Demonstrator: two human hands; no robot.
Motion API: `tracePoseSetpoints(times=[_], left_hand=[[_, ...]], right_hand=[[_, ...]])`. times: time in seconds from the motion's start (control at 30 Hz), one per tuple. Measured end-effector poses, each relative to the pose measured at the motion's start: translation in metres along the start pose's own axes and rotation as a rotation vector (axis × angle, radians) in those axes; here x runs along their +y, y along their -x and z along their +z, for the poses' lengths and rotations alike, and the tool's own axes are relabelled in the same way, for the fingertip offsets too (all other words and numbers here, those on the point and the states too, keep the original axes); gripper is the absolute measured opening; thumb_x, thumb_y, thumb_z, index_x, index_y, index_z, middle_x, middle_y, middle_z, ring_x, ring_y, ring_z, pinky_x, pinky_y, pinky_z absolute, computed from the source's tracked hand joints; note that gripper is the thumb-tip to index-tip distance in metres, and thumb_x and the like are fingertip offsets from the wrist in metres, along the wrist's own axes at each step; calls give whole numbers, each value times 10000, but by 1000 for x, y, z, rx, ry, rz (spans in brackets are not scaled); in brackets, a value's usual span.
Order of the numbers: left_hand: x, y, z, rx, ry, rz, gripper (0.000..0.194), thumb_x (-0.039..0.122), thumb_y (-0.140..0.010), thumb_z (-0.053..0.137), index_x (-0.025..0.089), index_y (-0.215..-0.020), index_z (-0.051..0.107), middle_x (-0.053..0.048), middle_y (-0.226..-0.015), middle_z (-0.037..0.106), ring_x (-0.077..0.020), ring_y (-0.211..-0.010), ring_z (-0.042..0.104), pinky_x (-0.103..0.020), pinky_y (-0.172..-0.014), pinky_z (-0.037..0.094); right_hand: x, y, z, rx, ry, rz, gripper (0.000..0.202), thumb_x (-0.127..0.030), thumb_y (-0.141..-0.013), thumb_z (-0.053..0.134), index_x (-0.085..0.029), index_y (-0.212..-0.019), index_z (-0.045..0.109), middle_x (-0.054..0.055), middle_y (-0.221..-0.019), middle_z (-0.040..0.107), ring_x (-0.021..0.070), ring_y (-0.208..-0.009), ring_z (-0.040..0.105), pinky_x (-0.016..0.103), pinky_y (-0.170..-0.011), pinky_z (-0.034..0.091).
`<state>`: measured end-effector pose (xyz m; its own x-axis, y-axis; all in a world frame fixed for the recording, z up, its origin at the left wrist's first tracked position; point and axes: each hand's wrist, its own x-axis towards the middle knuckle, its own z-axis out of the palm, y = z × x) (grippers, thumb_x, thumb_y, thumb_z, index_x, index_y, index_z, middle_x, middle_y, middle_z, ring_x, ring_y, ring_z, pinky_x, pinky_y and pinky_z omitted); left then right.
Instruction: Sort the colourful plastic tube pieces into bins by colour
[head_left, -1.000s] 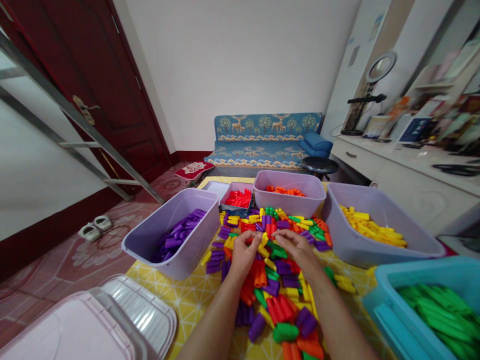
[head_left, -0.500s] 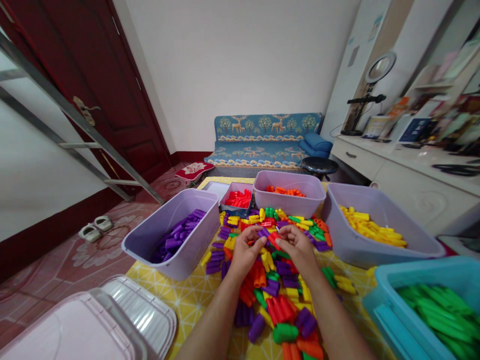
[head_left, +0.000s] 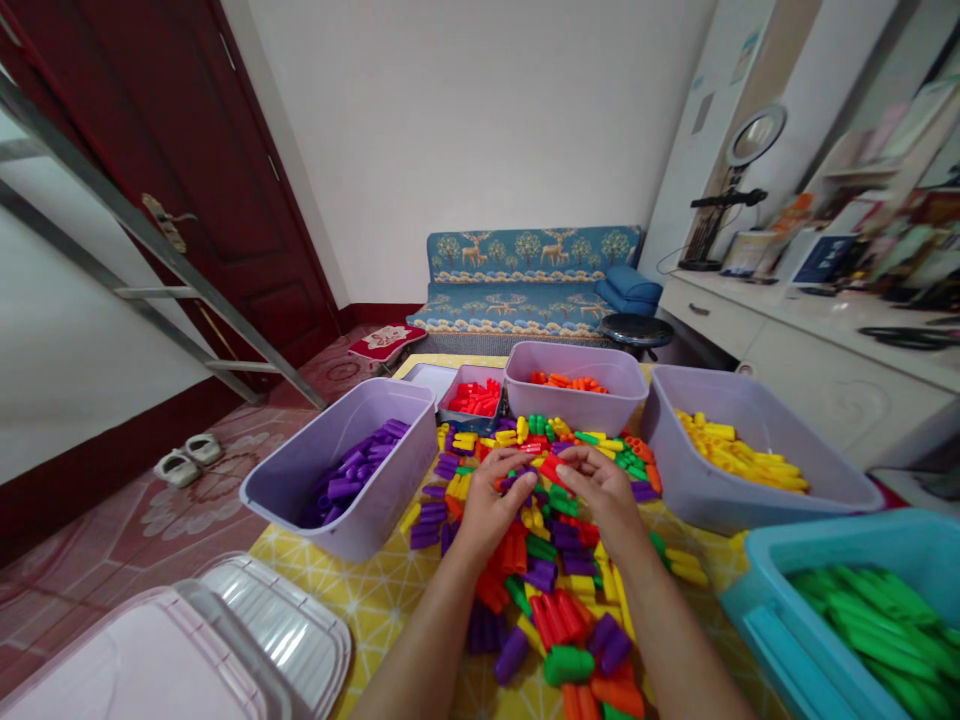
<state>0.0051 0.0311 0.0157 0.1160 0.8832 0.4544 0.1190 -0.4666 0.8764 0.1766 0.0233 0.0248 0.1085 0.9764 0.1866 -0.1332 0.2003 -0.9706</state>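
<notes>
My right hand (head_left: 602,492) pinches a red plastic tube piece (head_left: 553,469) between thumb and fingers, above the middle of a mixed pile. Close beside it on the left, my left hand (head_left: 493,503) has its thumb and fingers apart, and nothing shows between them. Below both hands lie loose and joined tube pieces in purple, yellow, green, orange and red, such as a joined red group (head_left: 559,618), a green piece (head_left: 568,665) and a purple piece (head_left: 512,655). The hands hide part of the pile.
Lilac bins hold purple (head_left: 259,487), orange (head_left: 577,405) and yellow pieces (head_left: 679,490). A small box (head_left: 444,403) holds red ones, and a turquoise bin (head_left: 772,610) green ones. Clear lids (head_left: 281,625) lie at the left on the yellow tablecloth (head_left: 390,600).
The purple piece at my left fingertips is gone from them, and those fingers have parted. The red piece stays in my right hand, turned slightly and drawn a little to the right.
</notes>
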Motion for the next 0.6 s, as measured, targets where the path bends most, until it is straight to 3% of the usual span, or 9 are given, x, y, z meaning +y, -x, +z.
tracePoseSetpoints(times=[0.2,0.37,0.47,0.6], left_hand=[[3,1,6,-24,119,-113,436,332,-781,677,191,-1190,620,-55,-912,664,-157,-771,593,-272,-729,486],[3,-1,5,-52,184,-109,273,316,-772,678,179,-1004,722,-57,-844,653,-151,-747,581,-234,-652,470],[1,-3,5,12,247,-176,261,341,-741,700,163,-929,739,-56,-804,670,-143,-688,593,-235,-623,476],[-7,-9,0,183,419,-342,446,375,-668,751,154,-1050,689,-48,-833,697,-123,-638,623,-255,-651,517]], right_hand=[[2,0,5,-116,109,1,275,-398,-668,757,-189,-816,657,20,-747,674,164,-713,611,270,-663,489],[-1,0,9,-158,120,19,308,-421,-664,747,-198,-868,688,41,-844,707,196,-801,643,311,-740,513],[1,-1,8,-103,126,59,388,-463,-664,734,-196,-942,689,50,-865,708,192,-769,645,317,-712,523],[7,-3,5,-26,140,93,431,-502,-646,732,-180,-927,687,66,-850,714,199,-751,651,318,-678,523]])
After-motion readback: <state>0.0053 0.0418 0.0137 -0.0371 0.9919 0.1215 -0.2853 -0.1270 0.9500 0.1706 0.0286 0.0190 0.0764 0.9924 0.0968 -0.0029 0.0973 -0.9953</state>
